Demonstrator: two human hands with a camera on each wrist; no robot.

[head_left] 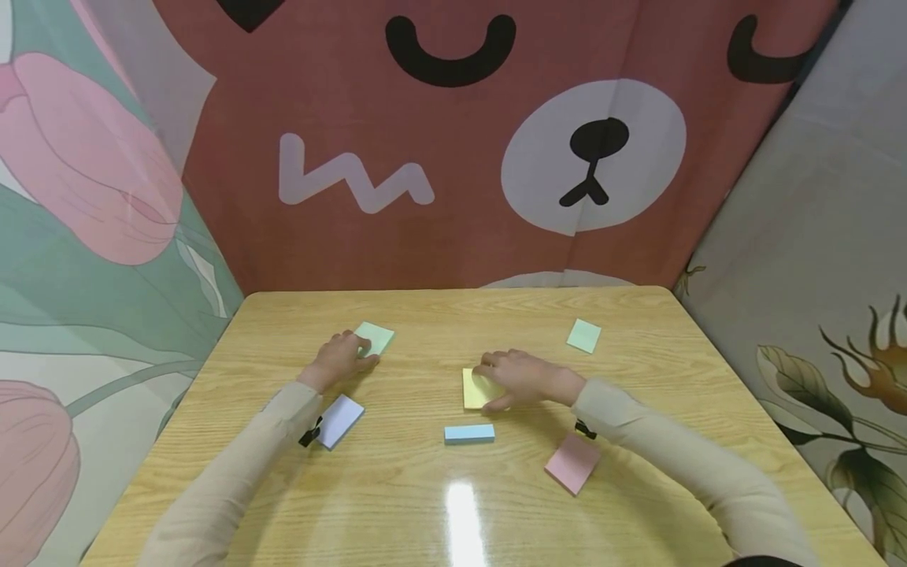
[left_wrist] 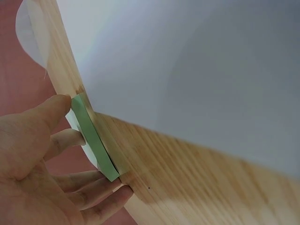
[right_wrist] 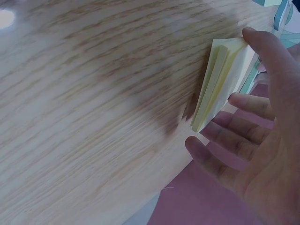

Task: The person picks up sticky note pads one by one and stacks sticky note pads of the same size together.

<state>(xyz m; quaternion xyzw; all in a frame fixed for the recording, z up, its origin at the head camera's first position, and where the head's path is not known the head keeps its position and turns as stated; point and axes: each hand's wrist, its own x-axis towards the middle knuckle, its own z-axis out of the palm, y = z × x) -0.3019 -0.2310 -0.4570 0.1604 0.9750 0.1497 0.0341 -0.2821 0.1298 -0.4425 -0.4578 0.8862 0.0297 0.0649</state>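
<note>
My left hand [head_left: 338,361] is at the back left of the table, its thumb and fingers spanning a green sticky note pad [head_left: 378,337]. In the left wrist view the thumb touches one end of this green pad [left_wrist: 95,137], with fingertips at the other end. Near the middle, my right hand [head_left: 523,378] holds a yellow sticky note pad [head_left: 472,392] from its right side. The right wrist view shows the thumb on the upper corner of the yellow pad [right_wrist: 216,84] and fingers along its lower end; its sheets are slightly fanned.
A lavender pad [head_left: 342,422] lies beside the left wrist. Nearer the front are a blue pad [head_left: 469,435] and, under the right forearm, a pink pad [head_left: 572,463]. Another green pad [head_left: 584,335] sits back right. Patterned curtains stand behind and beside the wooden table [head_left: 397,504].
</note>
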